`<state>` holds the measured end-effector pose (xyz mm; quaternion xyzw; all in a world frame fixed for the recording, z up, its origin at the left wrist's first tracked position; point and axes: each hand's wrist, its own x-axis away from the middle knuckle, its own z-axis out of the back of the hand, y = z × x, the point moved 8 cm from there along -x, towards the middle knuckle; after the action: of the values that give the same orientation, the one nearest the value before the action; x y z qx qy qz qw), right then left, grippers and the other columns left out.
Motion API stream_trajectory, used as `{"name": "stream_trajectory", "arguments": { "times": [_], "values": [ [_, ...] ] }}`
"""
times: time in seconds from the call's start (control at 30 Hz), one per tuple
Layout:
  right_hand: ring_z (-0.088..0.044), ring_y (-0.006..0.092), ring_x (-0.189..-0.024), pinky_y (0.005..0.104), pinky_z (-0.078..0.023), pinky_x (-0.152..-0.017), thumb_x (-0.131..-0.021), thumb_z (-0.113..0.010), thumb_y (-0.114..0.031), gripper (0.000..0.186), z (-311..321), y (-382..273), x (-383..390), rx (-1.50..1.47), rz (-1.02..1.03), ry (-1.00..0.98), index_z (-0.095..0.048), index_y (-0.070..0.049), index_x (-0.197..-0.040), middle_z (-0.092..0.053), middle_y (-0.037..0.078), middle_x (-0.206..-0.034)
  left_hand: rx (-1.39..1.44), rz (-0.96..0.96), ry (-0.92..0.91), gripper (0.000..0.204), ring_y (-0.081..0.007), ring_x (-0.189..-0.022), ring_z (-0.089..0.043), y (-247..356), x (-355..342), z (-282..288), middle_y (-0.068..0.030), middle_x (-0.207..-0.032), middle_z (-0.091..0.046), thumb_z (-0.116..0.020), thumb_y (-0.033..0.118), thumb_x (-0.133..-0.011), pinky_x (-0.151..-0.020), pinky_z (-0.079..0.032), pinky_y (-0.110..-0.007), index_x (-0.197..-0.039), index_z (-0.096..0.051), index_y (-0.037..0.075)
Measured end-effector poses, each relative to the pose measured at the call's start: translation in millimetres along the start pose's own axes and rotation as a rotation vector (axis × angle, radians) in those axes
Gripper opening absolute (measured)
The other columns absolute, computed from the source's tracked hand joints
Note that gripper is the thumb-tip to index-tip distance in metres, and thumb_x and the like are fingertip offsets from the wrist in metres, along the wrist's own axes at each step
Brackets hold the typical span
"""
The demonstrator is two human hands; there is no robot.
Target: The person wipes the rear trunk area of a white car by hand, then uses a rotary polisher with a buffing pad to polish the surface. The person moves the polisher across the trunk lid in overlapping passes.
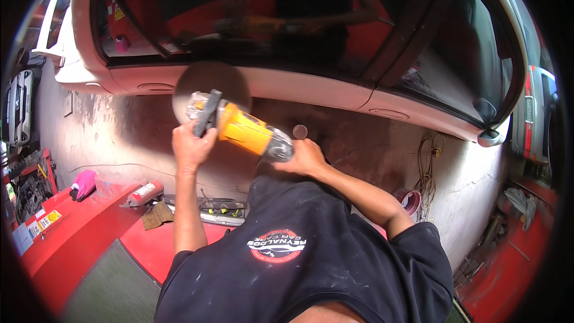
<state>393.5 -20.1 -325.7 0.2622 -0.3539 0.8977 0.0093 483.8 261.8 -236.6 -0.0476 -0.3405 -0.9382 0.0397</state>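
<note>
My left hand (191, 146) is closed on the dark front handle of a yellow and grey power polisher (244, 128), left of centre. My right hand (304, 158) grips the grey rear end of its body. The tool's round pad (209, 78), smeared as if spinning, lies at the white door panel (287, 81) just below the dark car window (245, 18). Whether it touches the paint is unclear, and the tool hides part of it. The glass reflects me and the tool.
A red platform (89, 227) at lower left holds a pink cloth (84, 185) and a red cylinder (146, 193). Loose cables (427, 167) and a red bucket (408, 200) are at right. Other vehicles (21, 107) show at the rim; a side mirror (489, 137) juts out.
</note>
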Motion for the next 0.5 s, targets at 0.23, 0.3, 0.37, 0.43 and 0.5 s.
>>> {"name": "stream_trajectory", "arguments": {
  "times": [0.23,0.3,0.37,0.43,0.5],
  "values": [
    [-0.074,0.0365,-0.077,0.0448,-0.059,-0.075,-0.064,-0.086,-0.049,0.054,51,62,75,-0.125,-0.071,0.022,-0.077,-0.002,-0.09,-0.074,0.02,-0.079,0.032,0.049,-0.109,0.03,-0.041,-0.071,-0.07,87,27,-52,-0.0204,-0.067,-0.068,-0.072,0.034,-0.074,-0.068,-0.057,-0.046,-0.083,-0.075,0.005],
    [-0.075,0.0361,-0.077,0.0446,-0.059,-0.075,-0.064,-0.087,-0.048,0.054,53,59,76,-0.148,-0.029,0.062,-0.077,-0.002,-0.089,-0.074,0.02,-0.079,0.017,0.08,-0.128,0.031,-0.0419,-0.072,-0.07,91,26,-51,-0.0205,-0.068,-0.068,-0.072,0.035,-0.074,-0.069,-0.057,-0.047,-0.082,-0.075,0.006],
    [-0.075,0.0356,-0.076,0.0444,-0.059,-0.075,-0.064,-0.087,-0.048,0.053,42,54,65,-0.172,-0.071,0.019,-0.077,-0.001,-0.089,-0.074,0.02,-0.079,-0.041,0.057,-0.068,0.031,-0.0417,-0.072,-0.07,90,20,-38,-0.0205,-0.068,-0.068,-0.072,0.036,-0.075,-0.07,-0.058,-0.047,-0.082,-0.076,0.006],
    [-0.075,0.0351,-0.076,0.0441,-0.059,-0.074,-0.064,-0.087,-0.048,0.054,32,41,49,-0.18,-0.056,-0.008,-0.077,-0.001,-0.088,-0.075,0.02,-0.079,-0.047,0.084,-0.039,0.032,-0.0411,-0.072,-0.071,79,11,-23,-0.0203,-0.068,-0.068,-0.072,0.038,-0.075,-0.07,-0.058,-0.047,-0.083,-0.076,0.007],
    [-0.075,0.0357,-0.076,0.0441,-0.059,-0.073,-0.064,-0.087,-0.05,0.057,19,18,30,-0.203,-0.007,-0.006,-0.077,0.0,-0.089,-0.074,0.021,-0.079,-0.096,0.128,0.002,0.034,-0.04,-0.072,-0.072,61,3,-1,-0.02,-0.068,-0.069,-0.072,0.04,-0.075,-0.07,-0.058,-0.047,-0.086,-0.078,0.008]
  ]
}}
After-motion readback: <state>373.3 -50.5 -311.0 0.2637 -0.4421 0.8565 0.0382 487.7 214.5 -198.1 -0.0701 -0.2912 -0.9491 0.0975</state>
